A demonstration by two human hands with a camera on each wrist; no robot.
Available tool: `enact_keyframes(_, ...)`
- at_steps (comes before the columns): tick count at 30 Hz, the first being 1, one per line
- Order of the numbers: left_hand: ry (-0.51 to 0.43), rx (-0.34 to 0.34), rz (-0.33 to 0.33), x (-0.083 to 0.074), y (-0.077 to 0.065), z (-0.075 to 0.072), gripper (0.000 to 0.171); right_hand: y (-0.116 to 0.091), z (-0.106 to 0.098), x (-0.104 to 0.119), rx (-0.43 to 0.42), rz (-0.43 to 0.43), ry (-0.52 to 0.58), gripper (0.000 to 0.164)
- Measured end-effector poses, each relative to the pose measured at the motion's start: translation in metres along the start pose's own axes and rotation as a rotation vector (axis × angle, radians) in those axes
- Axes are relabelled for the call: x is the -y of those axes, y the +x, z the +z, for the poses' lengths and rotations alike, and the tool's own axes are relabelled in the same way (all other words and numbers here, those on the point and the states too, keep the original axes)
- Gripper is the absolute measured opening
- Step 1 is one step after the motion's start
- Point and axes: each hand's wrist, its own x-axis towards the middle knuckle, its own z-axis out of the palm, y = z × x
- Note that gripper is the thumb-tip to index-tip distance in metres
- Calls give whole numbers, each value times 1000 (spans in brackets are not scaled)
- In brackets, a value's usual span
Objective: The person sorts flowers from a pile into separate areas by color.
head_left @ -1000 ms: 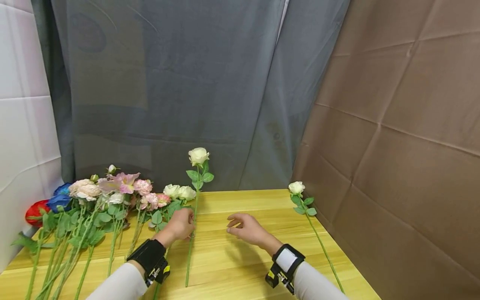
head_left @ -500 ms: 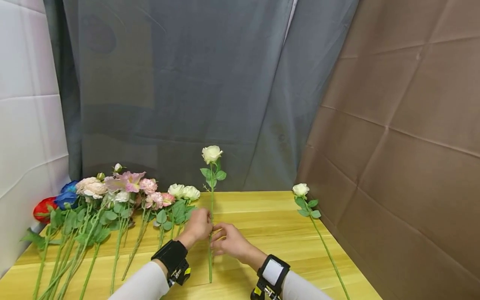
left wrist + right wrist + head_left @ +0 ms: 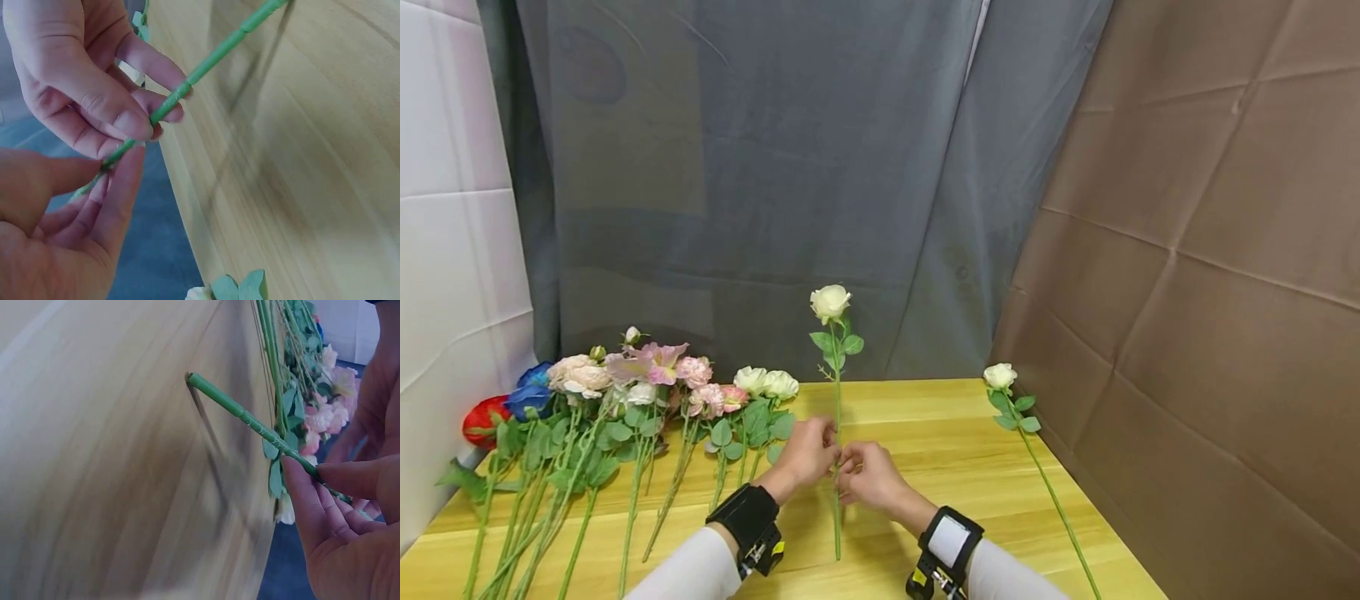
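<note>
A white rose point(image 3: 831, 304) with green leaves stands upright in front of the grey curtain, held by its long stem. My left hand point(image 3: 808, 454) pinches the stem about midway, thumb against the fingers in the left wrist view. Just below, my right hand point(image 3: 872, 479) pinches the same stem between thumb and fingertips point(image 3: 300, 494). The two hands nearly meet at the stem point(image 3: 215, 56). In the right wrist view the cut end of the stem points down at the wooden table, beside its own shadow.
Many artificial flowers lie at the left: a red bloom point(image 3: 485, 421), blue blooms point(image 3: 530, 392), pink ones point(image 3: 706, 400) and two white roses point(image 3: 765, 382). Another white rose point(image 3: 1000, 377) lies alone at the right of the table point(image 3: 925, 417). A brown cloth wall point(image 3: 1225, 317) borders the right side.
My left hand has brought the white rose rightward, away from the other flowers. My right hand, apart from it before, has moved left and now pinches the stem too.
</note>
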Motion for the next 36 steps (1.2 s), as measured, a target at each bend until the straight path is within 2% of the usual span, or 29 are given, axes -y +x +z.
enact_keyframes(4, -64, 81, 19, -3, -1, -2, 26, 2, -13, 2, -18, -18, -49, 19)
enact_keyframes(7, -33, 119, 57, -2, -3, -6, 22, 4, -27, -1, -50, -22, -79, 16)
enact_keyframes(10, 31, 124, 60, 5, -7, -12, 18, 4, -43, -7, -86, -20, -111, 12)
enact_keyframes(17, 216, 39, -22, 32, -25, -42, 17, 0, -83, -30, -186, 20, -193, 12)
enact_keyframes(22, 279, 54, -112, 53, -39, -66, 21, -7, -114, -44, -274, 54, -256, 10)
enact_keyframes(26, 311, 67, -158, 63, -46, -79, 23, -17, -140, -56, -332, 91, -286, 10)
enact_keyframes(31, 302, 81, -191, 66, -51, -86, 22, -29, -167, -66, -358, 132, -298, 8)
enact_keyframes(34, 303, 97, -186, 66, -53, -85, 8, -36, -181, -73, -368, 143, -333, 8)
enact_keyframes(36, 310, 101, -181, 66, -55, -84, 18, -40, -190, -77, -372, 152, -370, 6)
